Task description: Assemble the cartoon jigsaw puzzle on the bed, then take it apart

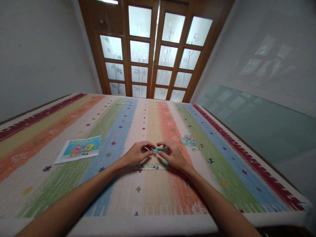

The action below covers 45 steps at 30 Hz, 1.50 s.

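Both left hand (138,154) and right hand (174,155) curled over jigsaw (150,166), grip unclear, loose pieces (190,141) beyond at right

The tablecloth (148,197) runs in cream, green, blue, orange and pale yellow bands, with jagged dark red ones toward the left and right edges and small crosses and flowers between. The picture sheet (81,149) at left has pink and yellow cartoon figures on teal. Loose puzzle pieces (189,141) at right are mostly turquoise. Far brown doors (140,52) carry grey plant patterns on whitish panes.
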Tool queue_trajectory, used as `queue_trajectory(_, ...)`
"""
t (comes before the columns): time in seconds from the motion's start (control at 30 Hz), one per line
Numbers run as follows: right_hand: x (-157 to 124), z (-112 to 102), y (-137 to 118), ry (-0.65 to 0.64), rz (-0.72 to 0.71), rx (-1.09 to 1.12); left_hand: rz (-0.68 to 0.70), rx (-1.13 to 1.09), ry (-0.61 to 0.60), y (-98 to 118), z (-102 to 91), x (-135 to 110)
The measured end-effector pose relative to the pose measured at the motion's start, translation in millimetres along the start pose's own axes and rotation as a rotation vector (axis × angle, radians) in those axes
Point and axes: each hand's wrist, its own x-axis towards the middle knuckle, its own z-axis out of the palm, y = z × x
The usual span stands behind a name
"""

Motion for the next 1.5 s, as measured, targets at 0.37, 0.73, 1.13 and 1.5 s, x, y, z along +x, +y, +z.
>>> queue_trajectory(0.37, -1.6, -1.6, 2.3, 0.033, -0.201, -0.107, 0.029, 0.083, -0.033, 1.5, 4.7, -2.0)
queue_trajectory(0.73, -3.8, -5.9, 18.2, -0.027, -0.037, -0.383, 0.339, 0.644, -0.17, -1.1, 3.9, -6.2)
queue_trajectory(1.13, -4.5, -9.7, 17.5, -0.048, -0.053, -0.375, 0.359, 0.784, -0.244, 0.1, 5.6, -8.2)
queue_trajectory(1.5, -4.7, -7.2, 18.7, -0.069, -0.029, -0.373, 0.34, 0.777, -0.246, -1.5, 7.2, -9.3)
